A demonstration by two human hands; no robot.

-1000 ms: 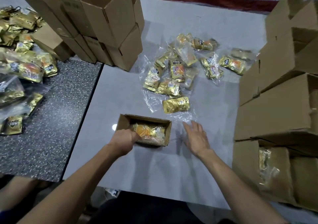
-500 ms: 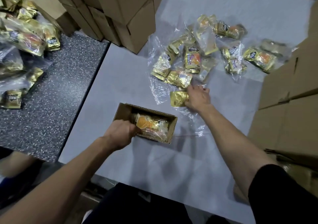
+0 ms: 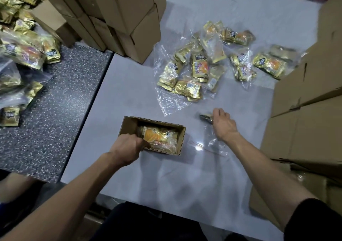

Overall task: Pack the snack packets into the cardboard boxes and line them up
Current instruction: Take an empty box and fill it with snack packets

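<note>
The left hand (image 3: 127, 148) is curled over the near long wall of the open cardboard box (image 3: 182, 139), fingers hooked inside against the bagged packets (image 3: 159, 137) that lie in it. The right hand (image 3: 224, 124) has its fingers closed on a single gold packet (image 3: 206, 117), which is blurred and held to the right of the box, apart from its right end wall; how the thumb lies there cannot be told.

The box sits with its top open on the white table (image 3: 166, 185), its left end not far from the seam where the white top meets the dark speckled counter (image 3: 55, 111). Bare white surface runs from the box toward the person, and also fills the gap between the box and the right hand; a clear plastic film (image 3: 214, 144) lies flat there under the right wrist.

Beyond both hands the loose packets (image 3: 187, 74) are spread in clear plastic, with a bare strip of table between them and the far rim of the box. A smaller cluster (image 3: 242, 68) lies further right, close to the stacked cartons (image 3: 305, 92) that wall in the right edge. A second stack of boxes (image 3: 120, 14) closes the far left corner, standing over the far end of the seam; more packets (image 3: 22, 51) are heaped on the counter, well apart from the hands.
</note>
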